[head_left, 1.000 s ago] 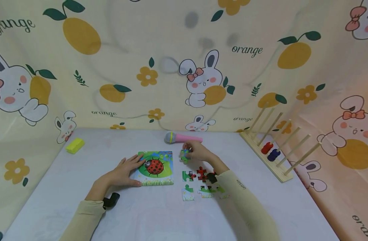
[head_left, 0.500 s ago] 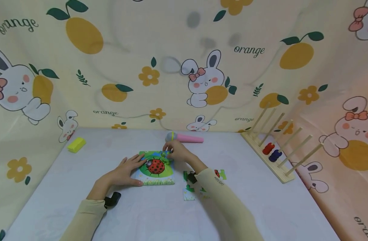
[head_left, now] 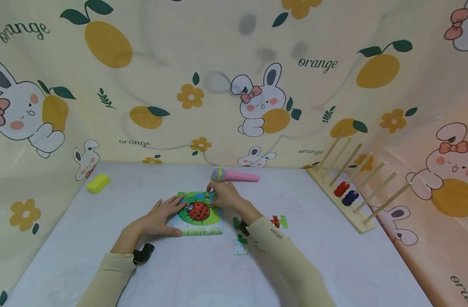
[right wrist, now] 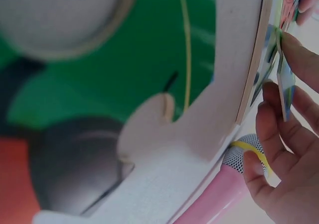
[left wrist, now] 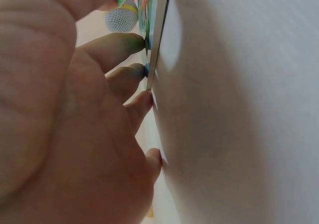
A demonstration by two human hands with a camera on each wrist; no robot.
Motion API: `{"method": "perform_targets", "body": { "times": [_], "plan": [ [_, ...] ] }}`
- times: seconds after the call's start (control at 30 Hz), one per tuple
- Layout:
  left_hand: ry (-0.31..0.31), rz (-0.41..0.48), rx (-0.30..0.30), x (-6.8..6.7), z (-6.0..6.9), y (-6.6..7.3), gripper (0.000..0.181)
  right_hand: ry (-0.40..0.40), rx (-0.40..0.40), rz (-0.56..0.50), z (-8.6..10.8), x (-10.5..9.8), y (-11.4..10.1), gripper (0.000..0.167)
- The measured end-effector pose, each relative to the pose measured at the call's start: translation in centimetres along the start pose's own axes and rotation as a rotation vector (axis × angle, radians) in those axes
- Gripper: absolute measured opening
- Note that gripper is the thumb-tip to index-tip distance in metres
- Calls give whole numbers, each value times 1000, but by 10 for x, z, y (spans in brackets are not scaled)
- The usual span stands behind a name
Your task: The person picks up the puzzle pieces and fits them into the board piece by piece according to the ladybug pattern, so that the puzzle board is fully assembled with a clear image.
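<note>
A square puzzle board [head_left: 199,219] with a ladybug picture lies flat on the white table. My left hand [head_left: 157,219] rests on its left edge, fingers spread; in the left wrist view its fingertips [left wrist: 137,70] touch the board's edge. At the upper right corner of the board is my right hand [head_left: 225,196]. It pinches a puzzle piece [right wrist: 285,82] between thumb and fingers, tilted over the board in the right wrist view. Loose puzzle pieces [head_left: 240,247] lie right of the board, partly hidden under the right forearm.
Behind the right hand lies a pink toy microphone [head_left: 239,176]. A wooden peg rack [head_left: 341,200] with a red and a blue bead piece stands at the right. Near the far left edge sits a yellow block [head_left: 98,183]. A printed cloth [head_left: 161,85] hangs behind the table.
My right hand has carried the puzzle piece left, from beside the board to its upper right corner, and stays there over the last half second. The left hand keeps its place.
</note>
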State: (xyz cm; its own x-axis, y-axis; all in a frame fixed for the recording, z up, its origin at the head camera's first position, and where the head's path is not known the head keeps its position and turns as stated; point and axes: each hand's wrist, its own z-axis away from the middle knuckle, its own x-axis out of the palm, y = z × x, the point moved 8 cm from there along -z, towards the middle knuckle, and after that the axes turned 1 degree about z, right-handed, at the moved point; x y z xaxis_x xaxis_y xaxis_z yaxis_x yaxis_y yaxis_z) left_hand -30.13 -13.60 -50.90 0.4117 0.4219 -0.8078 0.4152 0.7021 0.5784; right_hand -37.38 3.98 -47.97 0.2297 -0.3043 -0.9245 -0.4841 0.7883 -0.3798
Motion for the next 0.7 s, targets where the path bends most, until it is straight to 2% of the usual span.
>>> {"method": "perform_targets", "body": {
  "times": [0.37,0.53,0.7],
  "plan": [
    [5,-7,0,-2,0,3,97,-3,12,113,2,-1,-6,51],
    [-2,-2,-8,-2,0,3,98,0,7,120,2,0,-6,52],
    [-1,-8,-4,-2,1,4,98,8,27,85,2,2,-5,47]
  ]
}}
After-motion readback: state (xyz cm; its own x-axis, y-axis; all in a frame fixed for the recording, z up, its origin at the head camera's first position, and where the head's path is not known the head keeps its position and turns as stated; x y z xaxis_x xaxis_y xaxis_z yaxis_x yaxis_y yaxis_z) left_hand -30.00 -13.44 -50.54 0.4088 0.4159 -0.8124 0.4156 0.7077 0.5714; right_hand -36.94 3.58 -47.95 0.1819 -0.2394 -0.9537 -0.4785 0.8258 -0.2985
